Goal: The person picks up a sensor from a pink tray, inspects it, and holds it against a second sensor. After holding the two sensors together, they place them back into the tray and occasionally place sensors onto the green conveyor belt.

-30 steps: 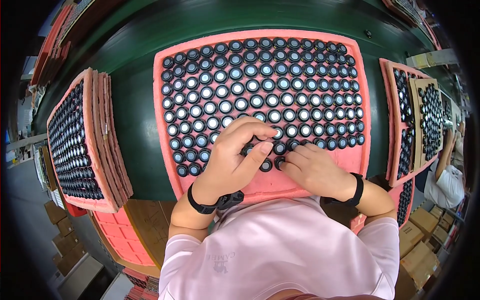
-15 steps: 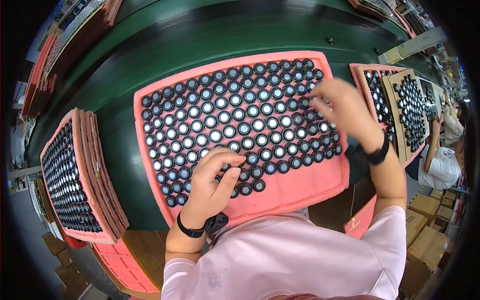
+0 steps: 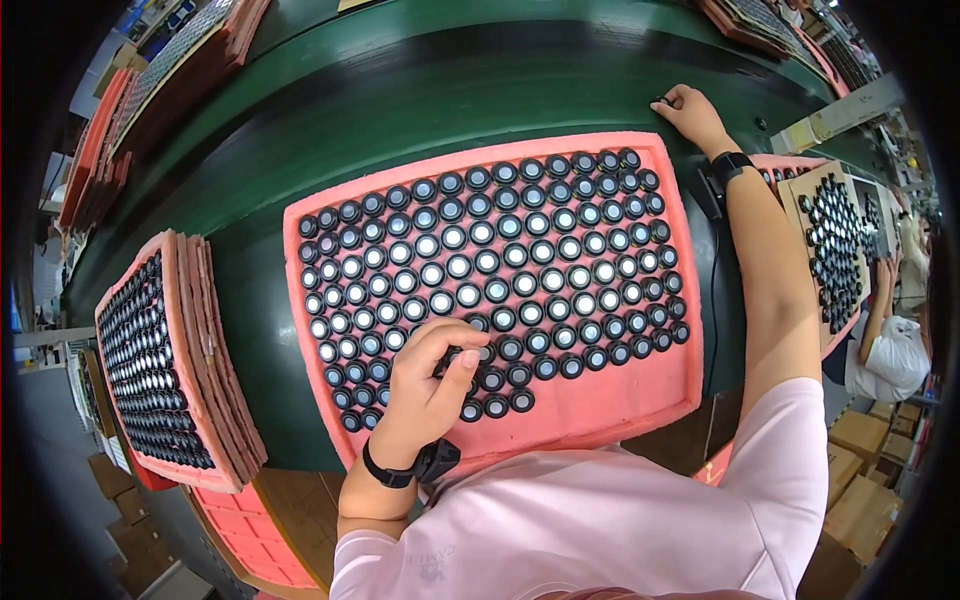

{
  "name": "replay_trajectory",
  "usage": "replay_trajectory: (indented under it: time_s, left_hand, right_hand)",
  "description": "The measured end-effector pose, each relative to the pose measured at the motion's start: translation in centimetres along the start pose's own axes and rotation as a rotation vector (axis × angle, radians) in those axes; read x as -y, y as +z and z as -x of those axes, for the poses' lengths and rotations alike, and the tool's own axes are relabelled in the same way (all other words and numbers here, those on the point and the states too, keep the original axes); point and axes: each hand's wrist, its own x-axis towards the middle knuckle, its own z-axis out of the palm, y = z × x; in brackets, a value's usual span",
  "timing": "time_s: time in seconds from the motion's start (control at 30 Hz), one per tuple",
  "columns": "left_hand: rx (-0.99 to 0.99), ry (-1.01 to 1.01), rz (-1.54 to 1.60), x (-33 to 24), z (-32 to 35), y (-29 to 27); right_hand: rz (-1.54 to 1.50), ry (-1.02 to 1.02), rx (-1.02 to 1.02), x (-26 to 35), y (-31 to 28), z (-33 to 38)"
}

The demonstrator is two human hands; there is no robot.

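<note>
My right hand [image 3: 690,112] is stretched over the green surface beyond the tray. Its fingers are closed on a small black round part [image 3: 660,101], mostly covered by the fingertips. My left hand [image 3: 432,385] hovers over the front-left of the pink foam tray [image 3: 610,393], thumb and forefinger curled toward each other. Whatever the left fingers hold is hard to tell from the parts beneath. Rows of black round parts with pale grey centres [image 3: 497,291] fill most of the tray. Its near right strip shows bare pink foam.
Stacked pink trays [image 3: 190,350] with similar parts stand at the left. More loaded trays [image 3: 835,240] lie to the right, near another person [image 3: 890,350]. A loose part [image 3: 761,124] sits on the green belt [image 3: 450,85]. Cardboard boxes [image 3: 860,510] are at lower right.
My right hand has moved from above the tray's right side out to the part on the green surface. The left hand stays over the tray, and the view has shifted slightly.
</note>
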Motion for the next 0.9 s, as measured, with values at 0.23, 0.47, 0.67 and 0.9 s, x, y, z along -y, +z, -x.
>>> replay_trajectory:
  time_s: [0.23,0.47,0.67,0.9]
  left_hand:
    - [-0.006,0.018,-0.001,-0.3,0.3,-0.2]
    - [-0.014,0.125,0.082,-0.6,0.8,-0.4]
    - [-0.118,0.101,0.175,-0.6,1.5,-0.5]
    - [-0.152,0.183,0.224,-0.3,1.8,-0.5]
  right_hand:
    - [-1.009,-0.034,0.169,7.1,-3.3,7.0]
    - [-1.309,-0.100,0.601,19.2,-6.6,25.0]
    - [-1.234,-0.394,0.545,22.7,-3.7,30.2]
    - [-1.159,-0.605,0.315,23.3,-1.8,30.7]
